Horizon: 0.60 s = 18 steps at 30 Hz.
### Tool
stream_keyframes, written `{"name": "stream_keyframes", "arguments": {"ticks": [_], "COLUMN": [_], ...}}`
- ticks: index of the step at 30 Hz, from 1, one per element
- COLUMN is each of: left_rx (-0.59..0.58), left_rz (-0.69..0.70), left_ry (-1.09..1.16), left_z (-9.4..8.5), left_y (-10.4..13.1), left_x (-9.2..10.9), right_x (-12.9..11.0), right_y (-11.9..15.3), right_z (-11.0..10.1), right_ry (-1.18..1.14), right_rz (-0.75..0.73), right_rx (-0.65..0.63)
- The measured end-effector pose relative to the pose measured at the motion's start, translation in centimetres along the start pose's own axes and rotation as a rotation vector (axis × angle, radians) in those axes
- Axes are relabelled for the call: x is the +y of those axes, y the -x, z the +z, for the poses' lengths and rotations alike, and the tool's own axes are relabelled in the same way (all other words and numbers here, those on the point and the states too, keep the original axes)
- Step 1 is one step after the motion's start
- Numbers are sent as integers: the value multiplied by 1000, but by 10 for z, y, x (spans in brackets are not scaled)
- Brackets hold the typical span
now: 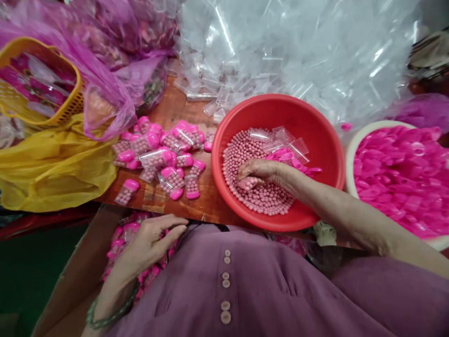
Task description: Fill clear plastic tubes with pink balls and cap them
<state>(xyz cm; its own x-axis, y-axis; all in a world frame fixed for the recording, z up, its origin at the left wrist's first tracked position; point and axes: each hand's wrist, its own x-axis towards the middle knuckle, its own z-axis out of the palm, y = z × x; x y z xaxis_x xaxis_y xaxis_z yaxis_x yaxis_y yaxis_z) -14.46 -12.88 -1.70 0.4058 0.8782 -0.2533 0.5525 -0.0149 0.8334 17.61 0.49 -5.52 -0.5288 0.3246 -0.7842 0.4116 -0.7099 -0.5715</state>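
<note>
My right hand [263, 170] reaches into a large red bowl [308, 126]. Its fingers are closed around a small clear plastic tube [249, 183] with pink beads showing in it, low over the pink beads [242, 150] that cover the bowl's bottom. Several clear tubes [283, 135] and bright pink caps [289, 157] lie on the beads beside the hand. At the table's front edge my left hand [154, 236] rests with its fingers stretched out, holding nothing visible. On the table beyond it is a pile of bead-filled tubes with pink caps [171, 180].
A white tub [351, 161] full of pink caps stands at right. Behind the bowl lies a big clear bag [298, 51] with loose clear tubes [231, 86]. At left are a yellow basket [72, 96], yellow bag [59, 164] and purple bags [119, 79]. A cardboard box [75, 262] sits below.
</note>
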Motion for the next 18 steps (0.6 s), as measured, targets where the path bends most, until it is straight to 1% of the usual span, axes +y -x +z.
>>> {"name": "stream_keyframes", "arguments": {"ticks": [1,2,3,4,5,6,8,9,11,13,15,18], "left_rx": [83,196,247,257,253,242,206,192,152,99,74,46], "left_rz": [107,256,366,484,570,605,634,643,642,591,522,495], "left_ry": [-40,-57,-84,-104,-121,-144,-147,-111,23,180,282,297], "left_z": [-1,2,8,17,27,37,55,61,66,64,57,50], "left_y": [-10,-22,-38,-55,-72,-89,-117,-128,-141,-146,-146,-146], "left_x": [17,33,47,58,67,74,82,84,87,91,95,101], "right_x": [1,1,1,0,-1,-2,-5,-7,-8,-8,-8,-9], "right_y": [0,1,2,3,5,7,12,15,24,35,48,65], "right_z": [0,0,1,2,3,5,8,9,11,11,8,1], "right_ry": [-16,-28,-40,-53,-68,-82,-113,-125,-148,-149,-86,146], "right_rz": [-12,-28,-50,-76,-105,-135,-197,-224,-276,-356,-436,-475], "right_rx": [-10,-17,-14,-3,15,33,63,75,99,146,217,390]}}
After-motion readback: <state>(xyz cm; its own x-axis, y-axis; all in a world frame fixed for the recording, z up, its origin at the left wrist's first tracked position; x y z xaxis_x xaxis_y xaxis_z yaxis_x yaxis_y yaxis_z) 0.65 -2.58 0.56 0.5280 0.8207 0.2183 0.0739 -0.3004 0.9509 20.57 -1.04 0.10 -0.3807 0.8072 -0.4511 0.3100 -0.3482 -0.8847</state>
